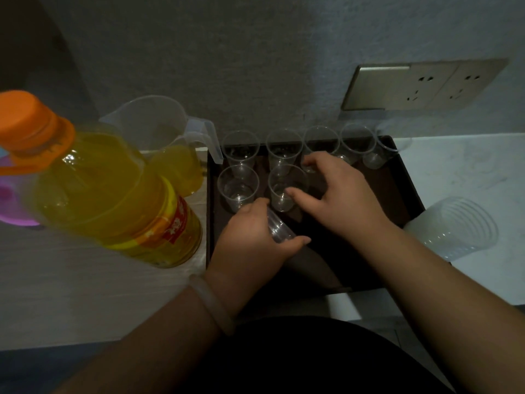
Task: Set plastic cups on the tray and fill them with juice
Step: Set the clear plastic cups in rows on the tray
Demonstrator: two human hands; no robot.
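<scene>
A dark tray (403, 183) holds several empty clear plastic cups: a back row along the wall (240, 150) and two in front of it. My right hand (338, 194) grips the second front cup (285, 189) by its side. My left hand (252, 237) is shut on a short stack of clear cups (279, 227), held tilted above the tray's near left part. A large juice bottle (108, 191) with an orange cap stands left of the tray. Behind it, a clear pitcher (167, 143) holds some yellow juice.
More stacked cups (454, 226) lie on their side on the white counter right of the tray. A purple lid or plate (14, 206) sits at the far left. A wall with a socket panel (426, 83) rises right behind the tray.
</scene>
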